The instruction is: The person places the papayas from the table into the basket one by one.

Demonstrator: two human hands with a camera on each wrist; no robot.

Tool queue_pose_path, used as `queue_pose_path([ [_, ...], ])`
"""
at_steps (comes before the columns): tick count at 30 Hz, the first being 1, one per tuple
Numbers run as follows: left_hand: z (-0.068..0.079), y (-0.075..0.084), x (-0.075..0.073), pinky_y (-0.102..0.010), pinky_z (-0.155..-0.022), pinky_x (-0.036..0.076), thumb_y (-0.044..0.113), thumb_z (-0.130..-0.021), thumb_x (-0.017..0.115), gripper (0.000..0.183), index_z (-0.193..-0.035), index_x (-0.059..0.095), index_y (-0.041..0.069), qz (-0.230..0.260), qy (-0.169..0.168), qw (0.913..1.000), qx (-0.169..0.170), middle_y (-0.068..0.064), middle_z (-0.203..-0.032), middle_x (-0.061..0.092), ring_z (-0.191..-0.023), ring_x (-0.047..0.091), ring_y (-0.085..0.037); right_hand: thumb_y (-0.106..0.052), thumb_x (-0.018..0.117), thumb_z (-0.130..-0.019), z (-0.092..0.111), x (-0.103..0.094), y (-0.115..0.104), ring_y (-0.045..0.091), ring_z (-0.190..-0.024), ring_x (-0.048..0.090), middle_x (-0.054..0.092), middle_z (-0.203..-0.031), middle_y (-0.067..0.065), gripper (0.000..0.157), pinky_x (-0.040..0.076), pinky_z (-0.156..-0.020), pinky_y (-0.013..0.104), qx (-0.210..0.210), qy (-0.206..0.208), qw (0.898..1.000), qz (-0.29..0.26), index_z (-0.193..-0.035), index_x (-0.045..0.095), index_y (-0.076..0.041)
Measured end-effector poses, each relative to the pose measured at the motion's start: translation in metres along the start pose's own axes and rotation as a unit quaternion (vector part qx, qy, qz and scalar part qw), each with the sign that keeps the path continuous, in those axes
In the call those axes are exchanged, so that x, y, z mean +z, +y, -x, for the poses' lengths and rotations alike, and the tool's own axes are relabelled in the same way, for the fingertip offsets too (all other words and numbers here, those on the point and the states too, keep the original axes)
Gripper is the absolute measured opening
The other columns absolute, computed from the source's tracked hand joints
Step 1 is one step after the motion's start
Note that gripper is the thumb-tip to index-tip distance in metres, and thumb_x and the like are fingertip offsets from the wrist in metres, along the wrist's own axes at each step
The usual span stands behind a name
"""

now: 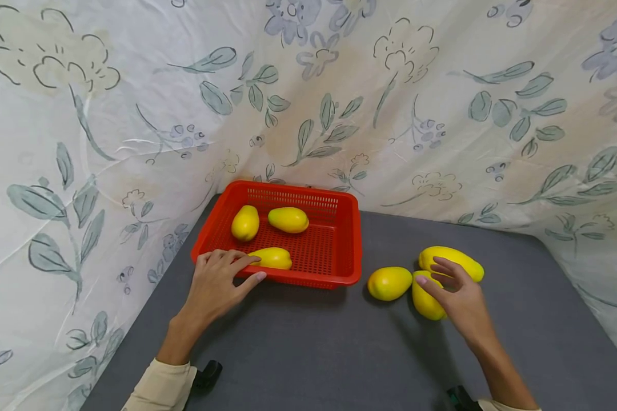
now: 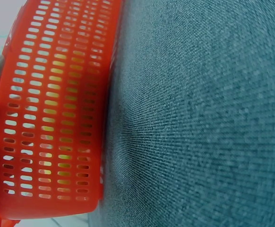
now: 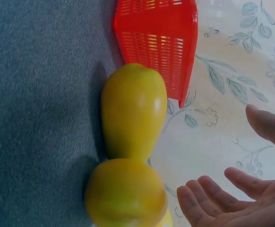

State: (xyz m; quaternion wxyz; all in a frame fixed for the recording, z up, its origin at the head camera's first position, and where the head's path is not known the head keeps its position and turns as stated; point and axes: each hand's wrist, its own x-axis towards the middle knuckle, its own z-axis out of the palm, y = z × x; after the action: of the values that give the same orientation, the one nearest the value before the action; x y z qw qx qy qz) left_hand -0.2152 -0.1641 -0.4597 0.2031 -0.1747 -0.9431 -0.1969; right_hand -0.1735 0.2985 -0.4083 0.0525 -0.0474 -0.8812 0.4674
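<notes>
My left hand [image 1: 218,285] grips the near-left rim of a red plastic basket [image 1: 347,242], its thumb along the outer side. Inside the basket lie three yellow mangoes: one at the left [image 1: 245,223], a second at the back [image 1: 288,220] and a third near the front rim [image 1: 273,258], close to my left fingers. Over three more mangoes on the table, my right hand [image 1: 460,297] hovers with relaxed fingers and nothing in its grasp. Those are a left mango [image 1: 389,283], a front mango [image 1: 425,299] partly behind the hand, and a rear mango [image 1: 455,261].
The dark grey table [image 1: 308,348] runs beneath everything. A flowered cloth [image 1: 406,125] hangs behind it and along its sides. The basket stands near the back left edge, and its slotted wall [image 2: 52,118] fills much of the left wrist view.
</notes>
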Motion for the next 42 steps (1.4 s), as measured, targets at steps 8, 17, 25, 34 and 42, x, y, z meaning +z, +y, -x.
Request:
queue_pose_path([
  [8, -0.001, 0.001, -0.001, -0.06, -0.104, 0.035, 0.055, -0.093, 0.072, 0.048, -0.127, 0.078, 0.021, 0.0, -0.003, 1.0, -0.002, -0.01, -0.122, 0.071, -0.115, 0.058, -0.035, -0.047, 0.073, -0.1, 0.0, -0.005, 0.004, 0.041, -0.139, 0.052, 0.051, -0.156, 0.021, 0.081, 0.045, -0.081, 0.004, 0.003, 0.008, 1.0, 0.02, -0.163, 0.039, -0.008],
  [17, -0.002, 0.001, -0.001, -0.06, -0.104, 0.035, 0.055, -0.094, 0.073, 0.047, -0.126, 0.078, 0.022, 0.001, -0.006, 1.0, -0.005, -0.01, -0.123, 0.071, -0.115, 0.058, -0.035, -0.051, 0.074, -0.098, -0.002, -0.008, 0.012, 0.046, -0.138, 0.054, 0.049, -0.158, 0.024, 0.087, 0.053, -0.083, 0.015, 0.022, 0.004, 0.999, 0.043, -0.164, 0.037, -0.009],
  [25, -0.002, 0.001, -0.001, -0.06, -0.103, 0.035, 0.055, -0.094, 0.073, 0.046, -0.126, 0.078, 0.022, -0.003, -0.008, 1.0, -0.004, -0.009, -0.122, 0.07, -0.115, 0.058, -0.034, -0.054, 0.072, -0.098, -0.007, -0.007, 0.022, 0.05, -0.139, 0.052, 0.046, -0.159, 0.027, 0.091, 0.051, -0.103, 0.064, 0.046, 0.001, 0.997, 0.061, -0.165, 0.034, -0.005],
  [34, -0.002, 0.002, -0.002, -0.059, -0.102, 0.036, 0.055, -0.094, 0.073, 0.047, -0.126, 0.078, 0.022, -0.001, -0.009, 0.9999, -0.005, -0.009, -0.122, 0.071, -0.115, 0.058, -0.034, -0.056, 0.073, -0.097, -0.01, -0.006, 0.033, 0.048, -0.142, 0.047, 0.048, -0.157, 0.028, 0.092, 0.045, -0.106, 0.066, 0.058, -0.002, 0.996, 0.066, -0.164, 0.035, -0.004],
  [42, -0.003, 0.003, -0.003, -0.06, -0.103, 0.035, 0.055, -0.094, 0.072, 0.047, -0.127, 0.078, 0.022, 0.001, -0.014, 0.9999, -0.008, -0.01, -0.123, 0.07, -0.116, 0.058, -0.035, -0.06, 0.072, -0.096, -0.012, -0.007, 0.043, 0.047, -0.142, 0.046, 0.046, -0.158, 0.03, 0.096, 0.044, -0.106, 0.066, 0.071, -0.018, 0.995, 0.071, -0.164, 0.034, -0.004],
])
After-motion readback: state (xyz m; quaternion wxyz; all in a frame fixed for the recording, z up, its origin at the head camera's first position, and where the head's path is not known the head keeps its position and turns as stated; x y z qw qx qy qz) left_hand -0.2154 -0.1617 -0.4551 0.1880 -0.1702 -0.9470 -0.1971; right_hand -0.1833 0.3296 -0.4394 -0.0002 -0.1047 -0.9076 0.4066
